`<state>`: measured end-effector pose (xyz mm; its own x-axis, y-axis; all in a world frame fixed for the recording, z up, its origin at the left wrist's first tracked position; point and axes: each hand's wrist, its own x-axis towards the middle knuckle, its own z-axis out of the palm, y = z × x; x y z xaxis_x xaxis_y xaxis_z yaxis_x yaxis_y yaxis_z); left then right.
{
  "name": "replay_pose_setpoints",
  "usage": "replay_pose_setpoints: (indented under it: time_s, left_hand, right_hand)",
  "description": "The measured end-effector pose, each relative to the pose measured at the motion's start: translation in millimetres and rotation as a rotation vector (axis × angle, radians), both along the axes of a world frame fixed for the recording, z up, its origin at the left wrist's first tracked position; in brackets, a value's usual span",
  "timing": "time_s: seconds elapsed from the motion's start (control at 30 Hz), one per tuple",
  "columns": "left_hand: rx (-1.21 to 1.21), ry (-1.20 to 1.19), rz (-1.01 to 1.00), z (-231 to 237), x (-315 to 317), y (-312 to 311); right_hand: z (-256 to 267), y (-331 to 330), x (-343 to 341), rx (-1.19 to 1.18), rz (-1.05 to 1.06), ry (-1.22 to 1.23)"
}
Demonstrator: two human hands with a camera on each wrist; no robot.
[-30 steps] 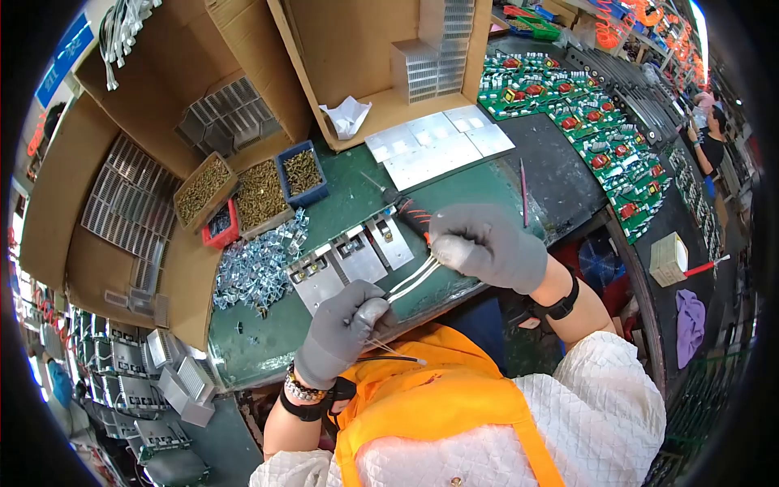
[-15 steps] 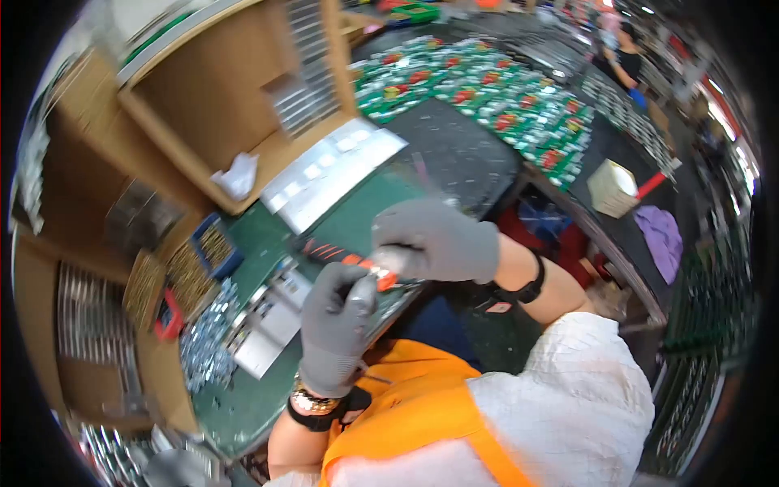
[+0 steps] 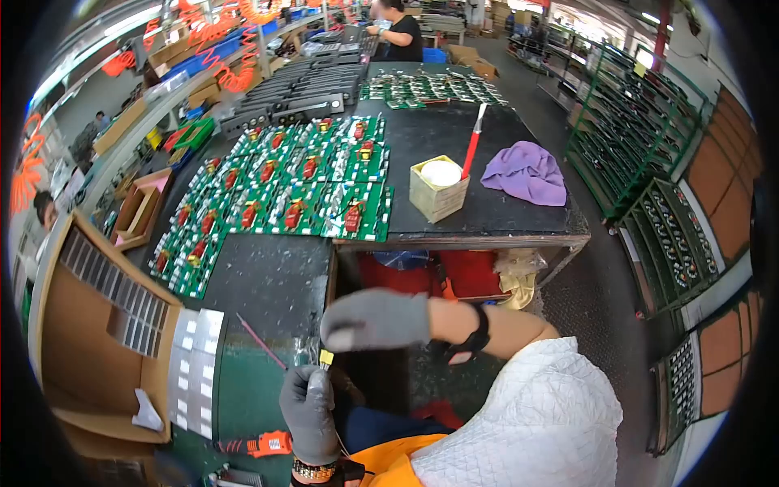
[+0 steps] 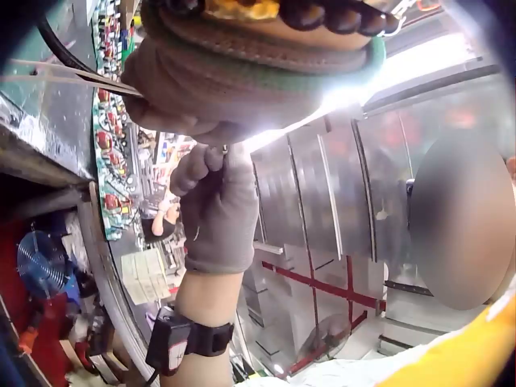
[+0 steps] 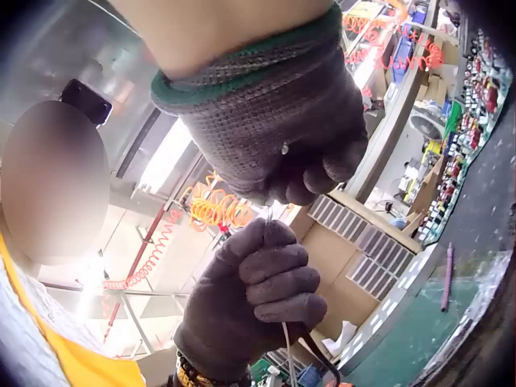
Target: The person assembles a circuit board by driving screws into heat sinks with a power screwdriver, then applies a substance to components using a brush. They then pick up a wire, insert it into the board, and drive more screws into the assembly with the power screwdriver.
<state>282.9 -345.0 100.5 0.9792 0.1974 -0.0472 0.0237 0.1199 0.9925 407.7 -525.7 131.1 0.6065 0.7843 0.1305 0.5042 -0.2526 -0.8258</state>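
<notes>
My left hand (image 3: 311, 414), in a grey glove, pinches thin pale wires (image 3: 324, 367) that point upward between thumb and fingers. At their upper end sits a small yellow piece (image 3: 326, 357). Just above it, my right hand (image 3: 377, 319) is blurred, also gloved, its fingertips right at the yellow piece. In the right wrist view, white wires (image 5: 289, 355) and a black cable (image 5: 322, 359) hang below the left hand. The left wrist view shows the right hand's fingers (image 4: 193, 165) curled; I cannot tell whether they grip the wire end.
An orange-handled tool (image 3: 270, 443) lies on the green mat by the left hand, with a pink stick (image 3: 261, 341) above. Green circuit boards (image 3: 276, 183) cover the dark table. A yellowish container (image 3: 438, 195) and purple cloth (image 3: 527, 172) stand right; metal plates (image 3: 195, 369) lie left.
The view has swung right, toward the circuit boards. The hands, apart with white wires stretched between them a second ago, have come close together, left below right.
</notes>
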Motion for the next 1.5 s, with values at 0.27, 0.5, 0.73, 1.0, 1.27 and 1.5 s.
replay_pose_setpoints:
  time_s: [0.27, 0.5, 0.73, 1.0, 1.27, 1.5]
  left_hand:
    - [-0.034, 0.099, -0.016, -10, 12, -9]
    - [-0.018, 0.119, -0.033, 9, 14, -18]
    - [0.139, 0.045, -0.038, -6, 18, -11]
    - [-0.003, 0.095, -0.095, -16, 25, -18]
    - [0.042, 0.135, -0.114, -16, 24, -22]
    - [0.071, 0.116, -0.120, -16, 19, -25]
  right_hand:
    - [-27, -211, 153, 0.156, -1.455, -0.835]
    - [-41, -230, 181, -0.406, -1.270, -0.555]
    - [36, -173, 114, 0.263, -1.043, -0.827]
    - [43, -106, 22, 0.445, -0.091, 0.499]
    - [46, -62, 1, 0.172, -0.368, 0.522]
    - [38, -47, 2, 0.090, -0.253, 0.431]
